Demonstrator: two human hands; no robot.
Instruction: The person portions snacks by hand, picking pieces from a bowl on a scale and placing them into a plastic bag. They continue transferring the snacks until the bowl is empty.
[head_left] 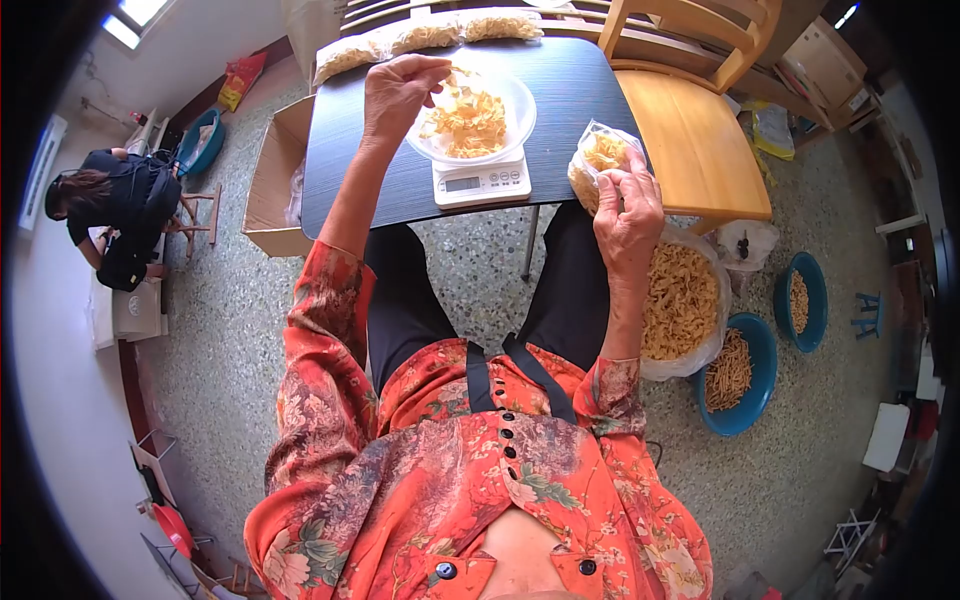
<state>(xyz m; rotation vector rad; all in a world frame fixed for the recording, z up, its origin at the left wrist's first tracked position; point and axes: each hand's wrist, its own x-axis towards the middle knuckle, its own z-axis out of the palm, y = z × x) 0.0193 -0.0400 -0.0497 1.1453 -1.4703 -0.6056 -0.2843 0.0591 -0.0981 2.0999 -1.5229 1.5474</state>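
Note:
My left hand (405,92) is raised over the near-left rim of a white plastic bowl (422,148), its fingers closed in a pinch with a dried yellowish slice at the tips. More curled dried slices (470,122) lie in the bowl. Beneath it stands a white digital scale (483,184) with a small grey display. At the table's right edge, my right hand (628,200) is closed on a clear plastic bag (583,178) partly filled with the same slices. The bag's mouth is open and faces up.
Filled bags (425,35) line the back edge of the dark table (345,150). A wooden chair (690,140) adjoins its right side. Below sit a lined tub of slices (685,305) and blue basins (760,345). A cardboard box (268,185) stands left; another person (120,205) sits farther off.

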